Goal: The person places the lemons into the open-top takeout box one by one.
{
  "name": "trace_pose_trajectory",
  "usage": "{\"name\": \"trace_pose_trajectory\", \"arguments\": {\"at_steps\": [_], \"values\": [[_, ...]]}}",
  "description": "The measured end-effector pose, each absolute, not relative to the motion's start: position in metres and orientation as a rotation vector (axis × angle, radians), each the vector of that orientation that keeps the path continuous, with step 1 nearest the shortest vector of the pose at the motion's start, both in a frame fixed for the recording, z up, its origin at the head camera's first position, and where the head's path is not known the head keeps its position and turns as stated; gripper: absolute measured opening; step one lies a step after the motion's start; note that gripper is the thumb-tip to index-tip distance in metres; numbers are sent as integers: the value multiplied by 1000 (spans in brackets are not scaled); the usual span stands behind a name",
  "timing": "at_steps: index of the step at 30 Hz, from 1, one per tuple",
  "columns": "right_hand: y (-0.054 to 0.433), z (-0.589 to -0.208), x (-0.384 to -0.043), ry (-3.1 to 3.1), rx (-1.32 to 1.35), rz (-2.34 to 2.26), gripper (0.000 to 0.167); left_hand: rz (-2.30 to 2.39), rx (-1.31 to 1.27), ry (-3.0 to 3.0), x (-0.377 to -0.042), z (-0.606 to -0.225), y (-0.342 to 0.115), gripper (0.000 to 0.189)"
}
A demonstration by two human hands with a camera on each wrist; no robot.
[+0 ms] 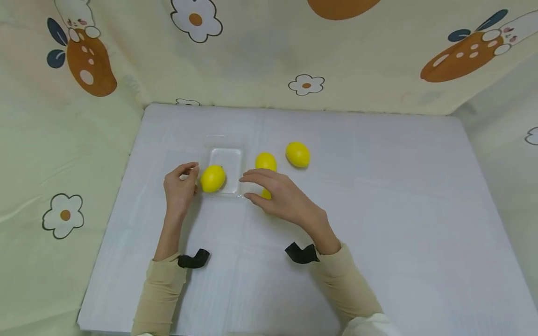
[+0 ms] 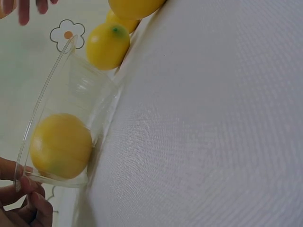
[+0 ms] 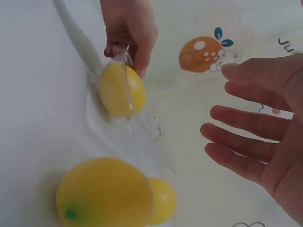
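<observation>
A clear plastic container [image 1: 231, 172] lies on the table with one lemon [image 1: 213, 178] inside, at its left near corner. My left hand [image 1: 180, 186] pinches the container's left rim between thumb and fingers, as the left wrist view shows. Just right of the container my right hand [image 1: 279, 193] hovers with fingers spread and nothing in them. Beneath it one lemon [image 1: 266, 193] is mostly hidden. Another lemon [image 1: 265, 160] sits just beyond that hand, its near side partly covered. In the right wrist view a lemon [image 3: 105, 194] lies below the open fingers [image 3: 246, 123].
One more lemon [image 1: 298, 154] rests farther right on the white-covered table [image 1: 399, 210]. A cream curtain [image 1: 252, 60] printed with flowers and carrots rises behind the table's back edge and along both sides. Black straps [image 1: 301, 253] hang at both wrists.
</observation>
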State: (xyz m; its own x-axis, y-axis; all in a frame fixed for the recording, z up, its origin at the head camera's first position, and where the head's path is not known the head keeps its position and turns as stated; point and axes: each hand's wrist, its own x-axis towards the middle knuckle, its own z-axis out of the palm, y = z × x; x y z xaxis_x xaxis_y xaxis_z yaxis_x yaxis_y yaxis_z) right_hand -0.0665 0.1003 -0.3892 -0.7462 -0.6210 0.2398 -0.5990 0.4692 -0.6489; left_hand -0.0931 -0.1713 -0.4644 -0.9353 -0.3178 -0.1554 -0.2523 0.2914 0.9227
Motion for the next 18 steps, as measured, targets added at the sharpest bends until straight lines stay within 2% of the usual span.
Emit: {"name": "trace_pose_trajectory", "arguments": {"at_steps": [9,18], "values": [[129,-403,-53,2776,-1042,-1113,36,-1761,528,-2473,-93,-463,-172,30],[145,-424,-46,2852,-962,-1043,47,-1775,529,-2466,-92,-464,-171,30]]}}
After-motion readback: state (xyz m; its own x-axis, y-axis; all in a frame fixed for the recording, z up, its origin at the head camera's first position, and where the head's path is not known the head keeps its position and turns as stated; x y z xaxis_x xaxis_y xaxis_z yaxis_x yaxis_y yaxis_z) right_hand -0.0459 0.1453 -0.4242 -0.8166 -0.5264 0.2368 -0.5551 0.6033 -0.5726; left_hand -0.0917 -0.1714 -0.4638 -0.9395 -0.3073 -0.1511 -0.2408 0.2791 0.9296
